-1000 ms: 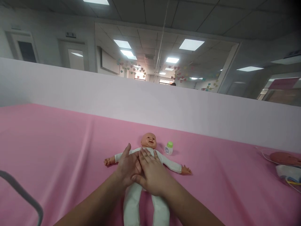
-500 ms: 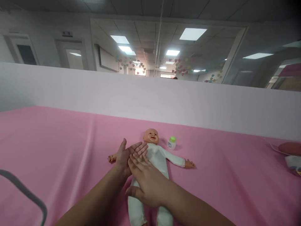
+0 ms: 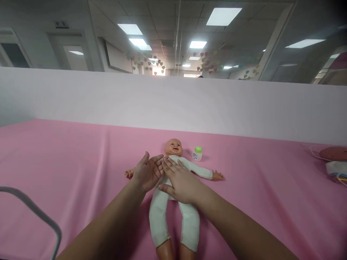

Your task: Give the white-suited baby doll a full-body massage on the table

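A baby doll (image 3: 173,147) in a white cloth suit lies on its back, arms spread, on a pink sheet (image 3: 238,216). Over its chest and belly are both my hands. My left hand (image 3: 148,172) is palm up with its fingers stretched out and thumb apart, holding nothing. Palm down, my right hand (image 3: 180,180) has its fingers extended, their tips at the left hand's fingers. The hands hide much of the doll's torso. Beside the doll's head stands a small clear bottle (image 3: 197,154) with a green cap.
A white low wall (image 3: 173,104) runs behind the sheet, with glass above it. At the right edge lie a reddish-brown rounded object (image 3: 334,153) and a white bundle (image 3: 336,169). A grey curved tube (image 3: 35,209) crosses the lower left.
My right hand has slid off the left palm towards the right and up, over the doll's chest. The view has tilted down, showing more of the doll's legs.
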`<state>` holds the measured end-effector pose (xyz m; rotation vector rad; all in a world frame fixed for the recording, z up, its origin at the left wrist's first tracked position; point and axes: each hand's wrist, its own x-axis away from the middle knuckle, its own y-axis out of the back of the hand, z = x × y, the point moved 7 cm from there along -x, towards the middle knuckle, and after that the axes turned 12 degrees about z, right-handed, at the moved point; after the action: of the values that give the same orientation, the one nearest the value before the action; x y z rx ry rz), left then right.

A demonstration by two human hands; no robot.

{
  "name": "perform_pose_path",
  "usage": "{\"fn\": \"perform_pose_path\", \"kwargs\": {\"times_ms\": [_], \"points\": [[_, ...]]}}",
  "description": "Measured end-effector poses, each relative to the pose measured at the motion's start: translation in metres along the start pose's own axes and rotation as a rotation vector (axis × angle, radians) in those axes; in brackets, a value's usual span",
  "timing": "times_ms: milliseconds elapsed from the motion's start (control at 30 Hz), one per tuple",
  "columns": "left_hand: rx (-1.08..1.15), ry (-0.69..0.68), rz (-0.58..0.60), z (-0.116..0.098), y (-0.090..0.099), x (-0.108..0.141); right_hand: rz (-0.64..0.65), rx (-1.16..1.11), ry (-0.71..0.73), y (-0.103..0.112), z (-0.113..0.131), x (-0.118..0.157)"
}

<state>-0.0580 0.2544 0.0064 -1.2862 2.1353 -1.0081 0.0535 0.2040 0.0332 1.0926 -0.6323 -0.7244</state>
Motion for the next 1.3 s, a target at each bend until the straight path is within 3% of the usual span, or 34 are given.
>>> {"fn": "perform_pose_path", "kwargs": {"times_ms": [167, 333, 533, 700, 867, 1000, 1133, 1300], "points": [[-0.009, -0.099, -0.091, -0.02, 0.018, -0.004, 0.066, -0.064, 0.149, -0.015, 0.03, 0.004], [0.018, -0.021, -0.073, 0.002, 0.009, -0.003, 0.02, -0.068, 0.262, -0.02, 0.049, 0.006], [0.071, 0.042, -0.066, 0.043, -0.014, 0.005, -0.059, -0.008, 0.142, -0.012, 0.019, -0.004], [-0.077, 0.05, 0.085, 0.035, -0.029, 0.006, -0.074, -0.004, 0.04, -0.001, -0.008, -0.004], [-0.265, 0.042, -0.206, 0.025, 0.0, 0.005, 0.032, -0.076, -0.067, 0.01, -0.013, 0.008], [-0.44, -0.073, -0.199, 0.029, 0.016, -0.001, 0.072, -0.112, -0.032, 0.014, -0.006, 0.023], [-0.747, -0.186, -0.215, 0.023, 0.032, -0.007, 0.088, -0.066, 0.098, 0.0, -0.003, 0.042], [-1.112, -0.158, -0.311, 0.017, 0.035, -0.009, 0.131, -0.068, 0.192, -0.024, -0.008, 0.051]]}}
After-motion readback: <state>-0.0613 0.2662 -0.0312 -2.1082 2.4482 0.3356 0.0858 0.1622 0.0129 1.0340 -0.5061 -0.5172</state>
